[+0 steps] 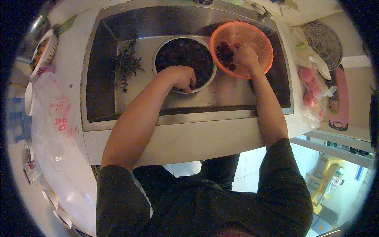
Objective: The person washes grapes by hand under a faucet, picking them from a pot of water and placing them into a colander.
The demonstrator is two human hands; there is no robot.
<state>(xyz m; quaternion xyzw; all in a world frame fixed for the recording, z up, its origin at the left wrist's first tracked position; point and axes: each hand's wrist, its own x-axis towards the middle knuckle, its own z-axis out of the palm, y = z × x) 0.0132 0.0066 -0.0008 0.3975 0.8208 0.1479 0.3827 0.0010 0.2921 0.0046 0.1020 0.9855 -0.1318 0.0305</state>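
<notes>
A round metal bowl [155, 63] stands in the stainless-steel sink, filled with small dark round fruit [185, 53] that look like grapes. My left hand [184, 77] is at its near rim, fingers curled down over the edge; whether they pinch a fruit is hidden. Beside the bowl on the right is an orange plastic colander [266, 63], tilted in view, with a small cluster of dark fruit [225, 53] on its left side. Inside it is my right hand [246, 54], next to that fruit, its fingertips blurred and dim.
Bare grape stems or green sprigs [127, 65] lie at the sink's left [100, 74]. A clear plastic bag with red print [56, 118] covers the left counter near a white basket [49, 54]. To the right are a bag of red items [309, 86], a perforated metal disc [324, 44] and a pink chopping board [340, 94].
</notes>
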